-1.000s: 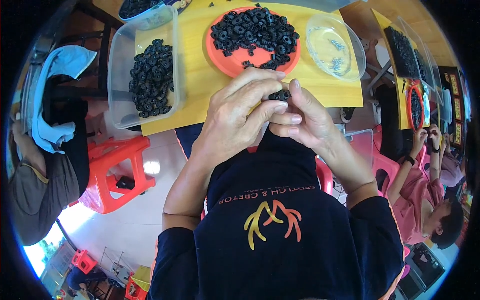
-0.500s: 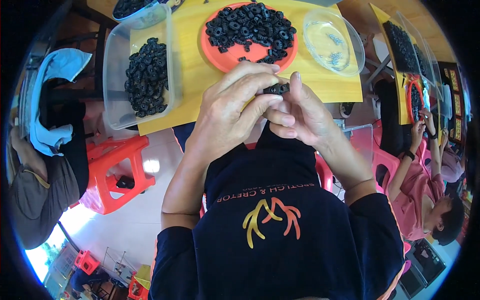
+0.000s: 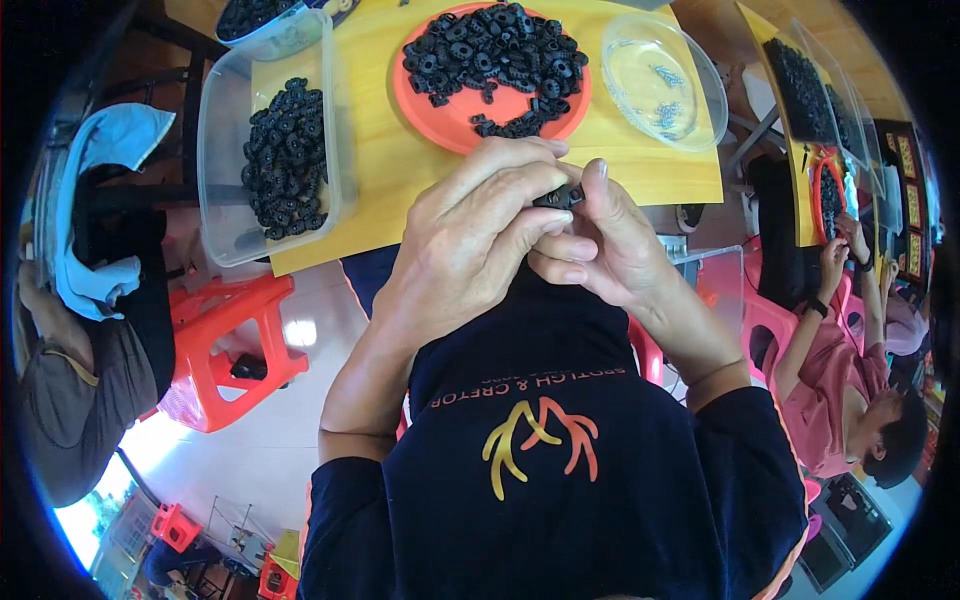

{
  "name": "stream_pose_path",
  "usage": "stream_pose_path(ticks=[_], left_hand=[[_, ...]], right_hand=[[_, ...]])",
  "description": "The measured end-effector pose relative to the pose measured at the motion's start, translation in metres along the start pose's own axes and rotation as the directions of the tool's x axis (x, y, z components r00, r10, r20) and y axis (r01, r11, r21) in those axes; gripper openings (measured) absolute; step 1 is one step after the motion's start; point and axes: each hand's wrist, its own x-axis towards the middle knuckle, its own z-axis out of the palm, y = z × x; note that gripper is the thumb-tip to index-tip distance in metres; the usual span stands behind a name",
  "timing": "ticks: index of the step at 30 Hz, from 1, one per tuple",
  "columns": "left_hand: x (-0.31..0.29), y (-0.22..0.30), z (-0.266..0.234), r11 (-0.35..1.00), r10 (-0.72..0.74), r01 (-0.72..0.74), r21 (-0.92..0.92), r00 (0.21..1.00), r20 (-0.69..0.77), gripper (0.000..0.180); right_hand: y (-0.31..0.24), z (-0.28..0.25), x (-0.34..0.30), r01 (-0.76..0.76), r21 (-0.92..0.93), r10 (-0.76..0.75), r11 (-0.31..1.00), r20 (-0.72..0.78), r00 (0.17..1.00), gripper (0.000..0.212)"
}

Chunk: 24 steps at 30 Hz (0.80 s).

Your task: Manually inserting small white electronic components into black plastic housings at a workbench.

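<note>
- Left hand [image 3: 470,225]: fingers pinch the black part [image 3: 555,197] between both hands, likely steadying it.
- Right hand [image 3: 625,235]: fingers half-curled at its right end; whether they grip, I cannot tell.
- Red plate [image 3: 425,120]: just beyond, probably for easy reach.

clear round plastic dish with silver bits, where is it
Head view, upper right: the clear round plastic dish sits on the yellow tabletop, just right of the round red plate piled with small black pieces.

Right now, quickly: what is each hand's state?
Left hand: closed, pinching a small black part.
Right hand: half-curled beside that part; whether it grips cannot be told.
</note>
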Motion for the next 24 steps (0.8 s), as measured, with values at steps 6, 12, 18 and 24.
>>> stream_pose_path(ticks=[6, 12, 18, 24], left_hand=[[0.0, -0.001, 0.002, 1.0, -0.026, 0.026, 0.003, 0.999, -0.021, 0.022], [0.005, -0.006, 0.0, 0.999, -0.011, 0.013, 0.035, 0.999, -0.036, 0.021], [0.002, -0.01, -0.002, 0.997, -0.052, 0.053, 0.051, 0.999, -0.018, 0.021], [-0.003, -0.01, -0.008, 0.99, -0.1, 0.104, 0.092, 0.994, -0.048, 0.022]], right_hand=[[0.0, 0.007, 0.003, 0.022, 0.037, -0.02, 0.999, -0.052, 0.998, 0.047], [-0.01, 0.012, 0.009, -0.025, 0.118, 0.041, 0.993, -0.136, 0.99, 0.047], [-0.012, -0.002, 0.012, -0.004, -0.288, -0.028, 0.958, -0.108, 0.994, 0.061], [-0.02, -0.015, 0.004, 0.047, -0.613, -0.174, 0.788, -0.149, 0.973, 0.067]])
